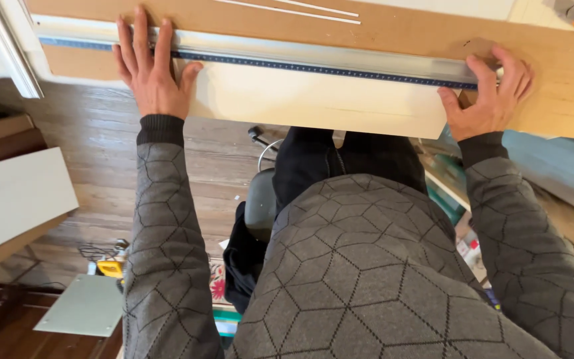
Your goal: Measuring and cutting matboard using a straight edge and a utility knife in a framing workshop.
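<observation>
— Seemingly steady: left hand [151,70] presses flat, fingers spread, on a long metal ruler [313,65] across a pale board [313,100].

— Right hand [489,100], fingers curled, pinches the far end; uneven pressure could let it skew.

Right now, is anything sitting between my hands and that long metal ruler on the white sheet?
Nothing visible. The left hand lies flat on the long metal ruler near its left end, and the right hand grips its right end. The ruler rests along the white sheet on the brown board.
</observation>
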